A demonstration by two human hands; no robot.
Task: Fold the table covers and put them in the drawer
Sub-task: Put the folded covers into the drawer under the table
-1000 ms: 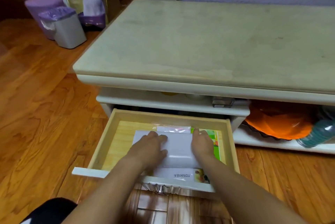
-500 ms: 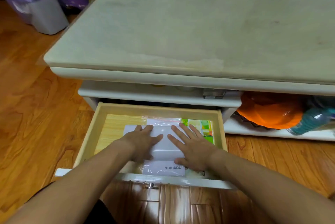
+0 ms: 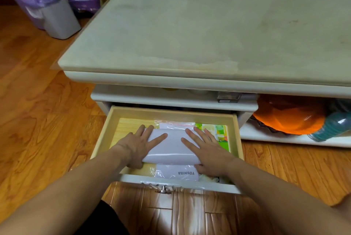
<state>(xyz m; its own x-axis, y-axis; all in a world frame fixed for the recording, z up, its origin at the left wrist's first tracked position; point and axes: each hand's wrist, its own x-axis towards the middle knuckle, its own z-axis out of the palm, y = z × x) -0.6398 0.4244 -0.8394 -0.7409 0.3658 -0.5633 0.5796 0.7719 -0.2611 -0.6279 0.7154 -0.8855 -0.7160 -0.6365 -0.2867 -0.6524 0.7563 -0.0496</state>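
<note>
A: What are the hands doing?

B: Both lie flat, fingers straight. The left hand [image 3: 139, 144] rests on the left end of the folded cover [image 3: 171, 146], the right hand [image 3: 206, 147] on its right end. Neither grasps it; they press down from above.

A: Why press at all?

B: My guess is that folded cloth springs up, so flat palms at both ends squash it low enough to pass under the table frame when the drawer shuts.

A: So where is the cover?

B: Inside the open drawer [image 3: 238, 139], roughly central, lying on a plastic bag [image 3: 175, 173] of papers with printed lettering, and partly over a green leaflet [image 3: 220, 134] to the right.

A: Beyond that?

B: The drawer hangs out of a pale table [image 3: 209, 25], its knob [image 3: 163, 190] toward the person. An orange dish [image 3: 288, 117] and a teal bottle [image 3: 334, 126] sit on the shelf beside it; bins [image 3: 47, 10] stand on the wooden floor [image 3: 38, 120], far left.

A: What remains?

B: Seemingly lifting the hands and pushing the drawer in.
</note>
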